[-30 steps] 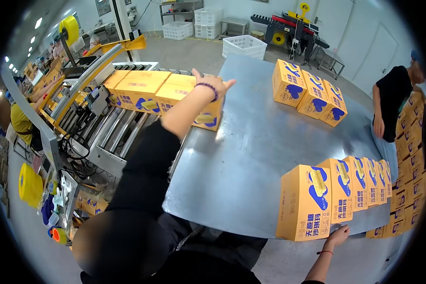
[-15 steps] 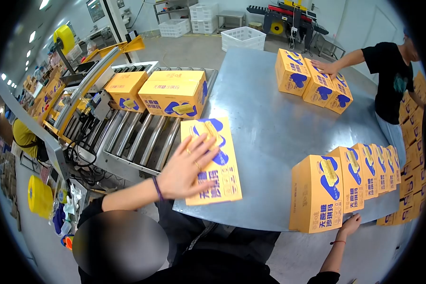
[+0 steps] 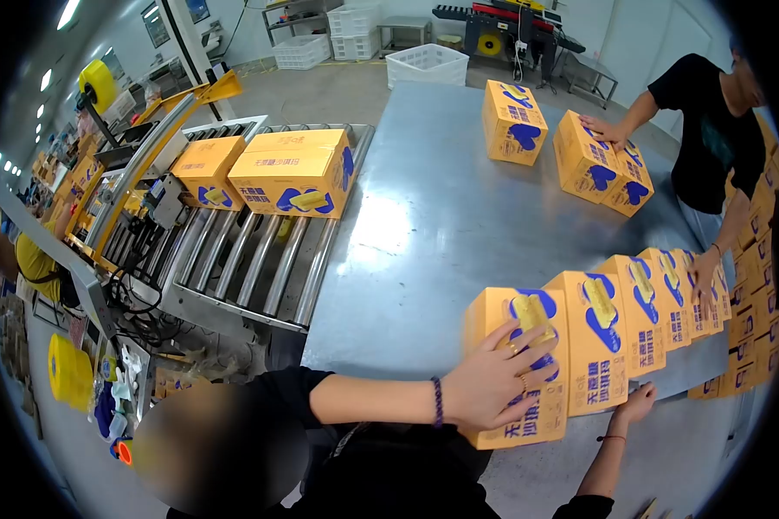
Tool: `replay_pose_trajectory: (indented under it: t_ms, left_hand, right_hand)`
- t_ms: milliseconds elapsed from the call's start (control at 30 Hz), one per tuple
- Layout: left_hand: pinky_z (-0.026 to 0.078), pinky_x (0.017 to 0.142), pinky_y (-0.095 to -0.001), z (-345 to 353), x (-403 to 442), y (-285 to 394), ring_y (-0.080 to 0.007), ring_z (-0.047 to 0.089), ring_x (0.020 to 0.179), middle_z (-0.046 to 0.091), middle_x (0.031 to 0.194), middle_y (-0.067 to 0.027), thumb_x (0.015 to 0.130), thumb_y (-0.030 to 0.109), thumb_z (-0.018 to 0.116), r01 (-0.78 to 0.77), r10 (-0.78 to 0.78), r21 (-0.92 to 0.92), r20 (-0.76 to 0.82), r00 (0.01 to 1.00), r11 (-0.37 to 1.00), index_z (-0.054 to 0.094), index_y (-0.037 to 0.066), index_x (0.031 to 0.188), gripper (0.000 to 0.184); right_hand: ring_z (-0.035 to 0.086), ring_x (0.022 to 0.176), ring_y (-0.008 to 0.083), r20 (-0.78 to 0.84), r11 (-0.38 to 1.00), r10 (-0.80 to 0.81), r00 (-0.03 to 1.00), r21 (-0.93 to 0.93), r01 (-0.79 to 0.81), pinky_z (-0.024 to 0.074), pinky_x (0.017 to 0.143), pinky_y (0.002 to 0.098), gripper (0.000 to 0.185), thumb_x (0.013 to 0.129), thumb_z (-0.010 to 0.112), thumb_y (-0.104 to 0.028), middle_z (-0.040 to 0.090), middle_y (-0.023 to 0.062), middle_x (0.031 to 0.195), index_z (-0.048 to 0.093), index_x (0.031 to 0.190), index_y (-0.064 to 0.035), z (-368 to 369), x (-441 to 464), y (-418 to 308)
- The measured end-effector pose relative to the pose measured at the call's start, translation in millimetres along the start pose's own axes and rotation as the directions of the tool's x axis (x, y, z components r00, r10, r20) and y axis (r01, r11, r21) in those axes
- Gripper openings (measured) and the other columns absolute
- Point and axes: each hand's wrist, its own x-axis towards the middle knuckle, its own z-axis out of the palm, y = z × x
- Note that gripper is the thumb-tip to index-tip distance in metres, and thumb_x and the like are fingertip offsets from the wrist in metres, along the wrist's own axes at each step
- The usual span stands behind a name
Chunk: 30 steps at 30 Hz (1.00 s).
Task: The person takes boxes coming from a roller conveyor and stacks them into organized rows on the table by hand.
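In the head view, the left hand [image 3: 491,382], wearing a dark beaded bracelet [image 3: 438,402], lies on the printed face of the nearest box [image 3: 551,411], its fingers spread apart. This orange box is at the near edge of the worktop [image 3: 407,259], at the left end of a row that runs to the right. The next box in line [image 3: 599,346] is just beside it, and further boxes follow one behind another, all with blue shapes and writing on their faces.

The right hand [image 3: 637,404], with a thin red cord at the wrist, is low at the worktop's near edge, just below the row. Its fingers are curled; whether they grip anything cannot be told. The two hands are apart from each other.

Across the worktop, a co-worker [image 3: 710,130] in a black T-shirt has one hand on a pair of boxes [image 3: 587,156] and the other at the far end of the row. A single box [image 3: 515,123] stands near that pair, with a gap between.

To the left, two boxes [image 3: 296,173] lie on the conveyor [image 3: 260,259], its bare rollers showing in front of them. Beyond the worktop, a white crate [image 3: 426,66] sits on the floor.
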Motion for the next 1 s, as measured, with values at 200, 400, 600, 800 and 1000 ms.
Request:
replay_pose_trajectory:
  t_ms: [200,400,600,800,1000]
  left_hand:
    - [0.014,0.123,-0.0564,25,11,-8,-0.0358,0.03,0.15,0.04,0.158,-0.0176,0.101,0.034,0.049,-0.012,0.013,0.048,-0.037,0.999,0.999,0.059,0.006,0.139,0.048]
    - [0.014,0.124,-0.0529,30,5,-10,-0.0325,0.03,0.151,0.042,0.156,-0.0158,0.103,0.035,0.048,0.003,0.005,0.095,-0.081,0.997,0.995,0.057,0.006,0.142,0.049]
    - [0.006,0.118,-0.0713,28,-29,38,-0.0424,0.012,0.155,0.024,0.162,-0.0279,0.095,0.052,0.059,0.098,-0.1,0.103,0.016,0.995,0.99,0.035,-0.001,0.154,0.082]
    - [0.012,0.112,-0.0769,44,-30,23,-0.0384,0.011,0.156,0.02,0.163,-0.0272,0.092,0.052,0.065,0.001,-0.001,0.139,0.0,1.0,0.99,0.036,0.001,0.153,0.084]
    - [0.015,0.111,-0.0764,59,-9,13,-0.0338,0.016,0.156,0.023,0.162,-0.0267,0.087,0.052,0.072,-0.019,0.023,0.145,-0.024,0.999,0.989,0.041,0.001,0.149,0.086]
  right_hand:
    - [0.048,0.067,0.0273,0.004,0.997,-0.077,0.997,-0.008,0.077,0.0428,0.068,0.0434,0.04,0.098,0.046,-0.037,0.059,0.0138,0.078,0.055,0.086,-0.0007,17,2,34]
    - [0.045,0.068,0.0287,-0.032,0.993,-0.116,0.993,0.033,0.117,0.0416,0.068,0.0451,0.038,0.099,0.046,-0.033,0.056,0.0175,0.077,0.052,0.084,0.0019,22,-4,26]
    - [0.057,0.071,0.0251,0.05,0.99,-0.124,0.991,-0.067,0.127,0.0464,0.071,0.0405,0.042,0.1,0.045,-0.039,0.063,0.012,0.08,0.059,0.089,-0.0003,24,11,40]
    - [0.061,0.075,0.0269,0.095,0.984,-0.115,0.989,-0.124,0.126,0.0472,0.074,0.0424,0.043,0.099,0.046,-0.041,0.068,0.012,0.086,0.06,0.094,-0.0006,23,14,43]
    - [0.059,0.077,0.0329,0.057,0.996,-0.047,0.997,-0.078,0.052,0.0466,0.076,0.0447,0.045,0.099,0.045,-0.042,0.068,0.0163,0.089,0.061,0.095,-0.0003,20,-4,34]
